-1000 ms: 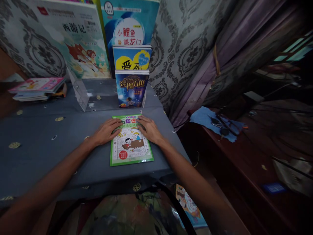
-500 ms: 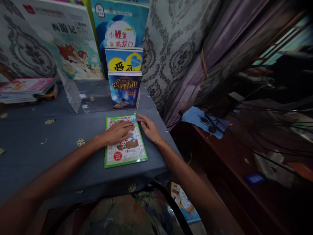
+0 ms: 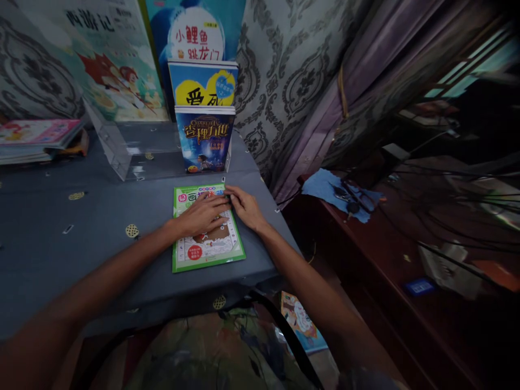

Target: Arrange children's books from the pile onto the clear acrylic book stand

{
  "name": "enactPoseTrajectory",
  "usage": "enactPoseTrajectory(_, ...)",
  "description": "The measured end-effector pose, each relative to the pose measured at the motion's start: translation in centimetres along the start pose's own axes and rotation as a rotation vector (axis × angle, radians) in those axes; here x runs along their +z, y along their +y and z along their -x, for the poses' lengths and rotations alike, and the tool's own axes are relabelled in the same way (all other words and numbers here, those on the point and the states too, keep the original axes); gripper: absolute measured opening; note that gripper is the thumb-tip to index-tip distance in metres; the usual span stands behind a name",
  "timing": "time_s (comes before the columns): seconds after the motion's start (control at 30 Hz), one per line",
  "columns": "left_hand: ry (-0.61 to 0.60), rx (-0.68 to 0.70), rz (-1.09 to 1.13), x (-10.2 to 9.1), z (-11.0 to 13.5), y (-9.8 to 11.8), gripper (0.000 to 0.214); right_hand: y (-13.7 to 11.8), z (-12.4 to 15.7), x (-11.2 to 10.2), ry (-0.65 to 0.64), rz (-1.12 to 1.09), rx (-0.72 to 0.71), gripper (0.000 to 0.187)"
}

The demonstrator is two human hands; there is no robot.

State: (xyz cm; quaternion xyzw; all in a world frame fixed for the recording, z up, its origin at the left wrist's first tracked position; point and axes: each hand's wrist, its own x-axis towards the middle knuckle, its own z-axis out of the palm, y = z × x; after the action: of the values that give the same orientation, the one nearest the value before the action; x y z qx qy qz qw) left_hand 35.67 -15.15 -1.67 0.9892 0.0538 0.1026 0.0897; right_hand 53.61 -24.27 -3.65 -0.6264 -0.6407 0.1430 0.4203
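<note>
A green-bordered picture book (image 3: 213, 252) with a white and brown cover lies closed on the grey tablecloth. My left hand (image 3: 205, 214) rests flat across its upper middle, fingers spread to the right and hiding part of the title. At the book's upper right edge is my right hand (image 3: 246, 208), its fingers loosely bent, the tips at the border by the top corner. It grips nothing that I can see. Behind the book, a dark blue book (image 3: 205, 141) stands upright in a clear stand (image 3: 108, 143).
Taller books, one with a white and green cover (image 3: 117, 81), stand at the back. A stack of books (image 3: 36, 138) lies far left. Right of the table, a dark red surface holds a blue cloth (image 3: 323, 184) and tangled cables. Another book (image 3: 303, 322) lies below the table edge.
My left hand has slid a little to the right over the cover, uncovering more of the title's left part. My right hand stays at the book's edge. The camera view has tipped slightly downward.
</note>
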Motion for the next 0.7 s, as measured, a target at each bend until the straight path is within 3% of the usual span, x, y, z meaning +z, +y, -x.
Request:
enactPoseTrajectory(0.23,0.007,0.098,0.072,-0.2,1.0,1.4,0.038,-0.4,0.2,0.0,-0.015,0.044,0.008,0.041)
enactPoseTrajectory(0.57,-0.003,0.095,0.069,-0.3,1.2,2.1,0.035,-0.2,0.1,0.2,-0.020,0.065,0.000,0.040)
enactPoseTrajectory(0.7,-0.030,0.183,0.126,-0.6,2.2,3.1,0.036,-0.2,0.1,0.2,-0.025,0.066,0.003,0.040)
